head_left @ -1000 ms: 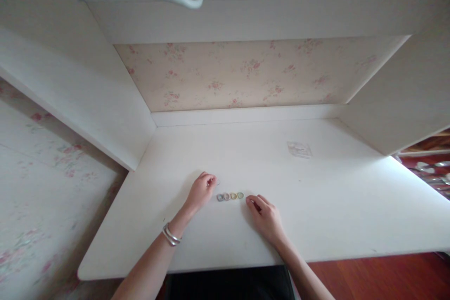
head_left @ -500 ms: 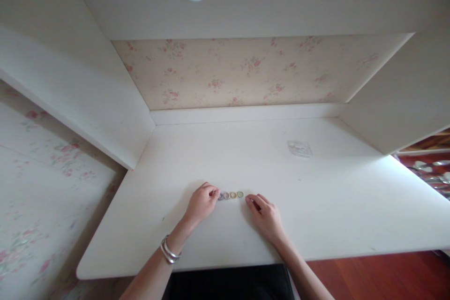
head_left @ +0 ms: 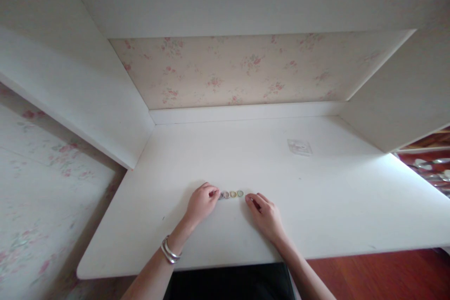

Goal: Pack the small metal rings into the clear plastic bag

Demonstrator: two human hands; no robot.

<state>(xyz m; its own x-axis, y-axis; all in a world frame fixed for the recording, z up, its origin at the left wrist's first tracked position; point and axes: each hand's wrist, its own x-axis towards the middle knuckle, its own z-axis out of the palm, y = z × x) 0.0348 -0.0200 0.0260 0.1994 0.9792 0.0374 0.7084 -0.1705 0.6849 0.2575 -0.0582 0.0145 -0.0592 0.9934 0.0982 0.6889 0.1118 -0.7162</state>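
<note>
- White, smooth desk (head_left: 116,239), round at its near left corner.
- Left hand (head_left: 203,202), curled, fingertips pinched at a grey ring (head_left: 221,196); can't tell if it's held.
- Pink ring (head_left: 226,194), yellow ring (head_left: 233,194), green ring (head_left: 240,193), lined up on the desk.
- Right hand (head_left: 264,213), curled beside the green ring; can't tell if it's holding anything.
- Clear flat packet (head_left: 299,147), farther back, insides too faint.
- Wide desk room rightward.

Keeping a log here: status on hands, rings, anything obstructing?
Left hand at the grey ring, grip unclear; right hand beside the green ring. Four rings in a row. Clear plastic piece farther back, not obstructing.
</note>
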